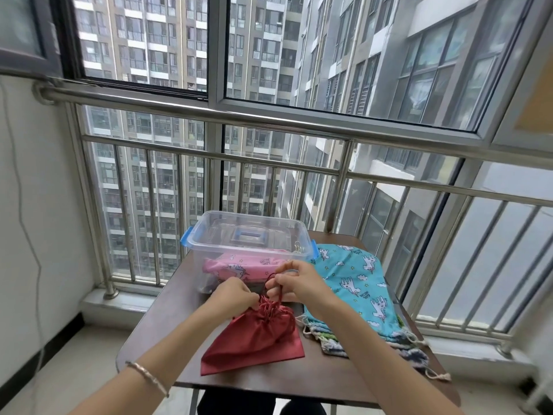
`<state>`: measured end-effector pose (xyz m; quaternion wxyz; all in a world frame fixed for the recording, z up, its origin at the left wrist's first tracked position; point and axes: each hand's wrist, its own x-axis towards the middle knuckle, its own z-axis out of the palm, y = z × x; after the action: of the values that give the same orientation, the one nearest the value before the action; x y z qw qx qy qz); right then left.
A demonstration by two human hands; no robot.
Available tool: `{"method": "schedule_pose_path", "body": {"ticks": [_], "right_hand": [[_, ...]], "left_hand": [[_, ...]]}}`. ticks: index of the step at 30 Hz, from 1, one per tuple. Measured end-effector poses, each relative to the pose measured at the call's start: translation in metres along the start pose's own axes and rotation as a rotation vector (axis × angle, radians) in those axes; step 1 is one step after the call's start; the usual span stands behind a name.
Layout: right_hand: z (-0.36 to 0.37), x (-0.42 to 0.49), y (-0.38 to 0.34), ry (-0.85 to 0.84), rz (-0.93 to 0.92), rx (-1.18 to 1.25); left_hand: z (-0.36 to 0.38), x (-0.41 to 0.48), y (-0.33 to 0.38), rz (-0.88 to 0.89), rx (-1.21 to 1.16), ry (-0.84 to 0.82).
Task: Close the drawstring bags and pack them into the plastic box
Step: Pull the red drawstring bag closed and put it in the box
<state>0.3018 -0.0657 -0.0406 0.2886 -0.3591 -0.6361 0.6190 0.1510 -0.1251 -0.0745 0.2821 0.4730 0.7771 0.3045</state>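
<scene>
A red drawstring bag (257, 336) lies on the dark table (167, 333) in front of me, its mouth gathered tight. My left hand (233, 295) pinches the gathered neck on its left side. My right hand (294, 280) pinches the dark red cord that loops up from the neck. Behind them stands the clear plastic box (251, 235) with blue latches, open, and a pink printed bag (236, 266) lies inside it.
A pile of printed drawstring bags, a turquoise one (356, 283) on top, lies at the table's right with cords hanging off the front edge. The box lid seems to stand inside or behind the box. A steel railing (269, 163) and window close off the far side.
</scene>
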Motion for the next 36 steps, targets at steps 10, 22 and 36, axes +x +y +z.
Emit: {"method": "schedule_pose_path", "body": {"ticks": [10,22,36], "right_hand": [[0.002,0.001,0.004,-0.015,0.009,0.041],[-0.033,0.002,0.014,0.145,0.118,0.013],[-0.038,0.002,0.020,-0.019,-0.048,-0.196]], "left_hand": [[0.018,0.012,0.014,-0.239,-0.047,-0.350],[0.031,0.002,0.003,0.095,-0.640,-0.051],[0.025,0.015,0.017,0.403,-0.420,-0.075]]}}
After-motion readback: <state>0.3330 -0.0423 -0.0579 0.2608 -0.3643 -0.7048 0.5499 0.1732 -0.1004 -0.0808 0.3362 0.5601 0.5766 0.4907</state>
